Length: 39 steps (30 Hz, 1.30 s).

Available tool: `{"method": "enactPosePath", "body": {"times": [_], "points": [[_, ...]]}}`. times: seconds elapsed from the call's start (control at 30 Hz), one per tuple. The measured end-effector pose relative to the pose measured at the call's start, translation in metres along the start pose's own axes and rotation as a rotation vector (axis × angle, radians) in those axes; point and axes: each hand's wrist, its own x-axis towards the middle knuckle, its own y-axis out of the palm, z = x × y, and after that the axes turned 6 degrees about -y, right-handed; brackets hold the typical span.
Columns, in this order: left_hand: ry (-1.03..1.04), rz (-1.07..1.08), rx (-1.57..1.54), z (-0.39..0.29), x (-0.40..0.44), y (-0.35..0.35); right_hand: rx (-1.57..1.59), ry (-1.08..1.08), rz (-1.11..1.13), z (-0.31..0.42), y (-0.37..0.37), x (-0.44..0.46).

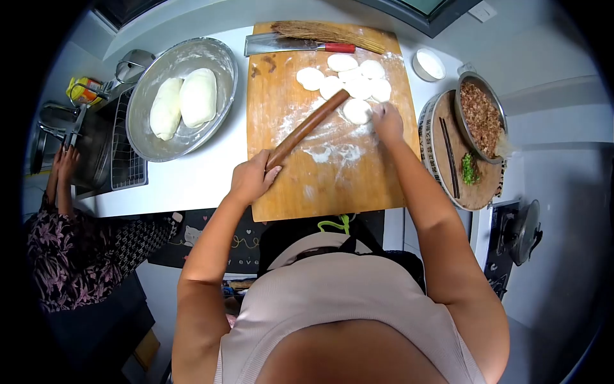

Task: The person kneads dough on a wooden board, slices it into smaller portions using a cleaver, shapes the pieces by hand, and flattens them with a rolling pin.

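My left hand (251,177) is wrapped around the near end of a brown wooden rolling pin (306,130). The pin slants up and to the right, its far tip close to the flattened rounds of white dough. Curled fingers of my right hand (388,123) are closed at the right edge of the nearest dough round (357,112); what lies between the fingertips is hard to see. Behind it, several more dough rounds (342,62) lie close together, some overlapping. Loose flour (332,153) is smeared over the wooden board (358,192) beneath.
A wide cleaver (275,44) and a straw brush (320,32) lie along the board's far edge. At left, a metal basin (220,83) holds two dough lumps (197,97). At right are a white bowl (428,64), minced filling (481,115), chopsticks (449,157) and chopped greens (470,169). Another person's hands (64,163) are far left.
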Motion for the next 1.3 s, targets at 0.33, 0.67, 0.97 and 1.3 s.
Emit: {"method": "enactPosePath", "body": {"times": [0.33,0.67,0.97,1.3], "points": [[0.344,-0.153,0.243,-0.002,-0.022,0.022,0.138,0.094,0.331,0.019,0.006,0.019],[0.322,-0.290,0.148,-0.048,0.001,0.055,0.179,-0.251,0.367,0.049,-0.001,-0.037],[0.381,-0.409,0.194,-0.047,0.021,0.072,-0.059,-0.497,0.513,0.084,0.031,-0.030],[0.104,-0.306,0.123,-0.061,0.028,0.080,0.015,-0.276,0.481,0.068,0.047,-0.015]]}}
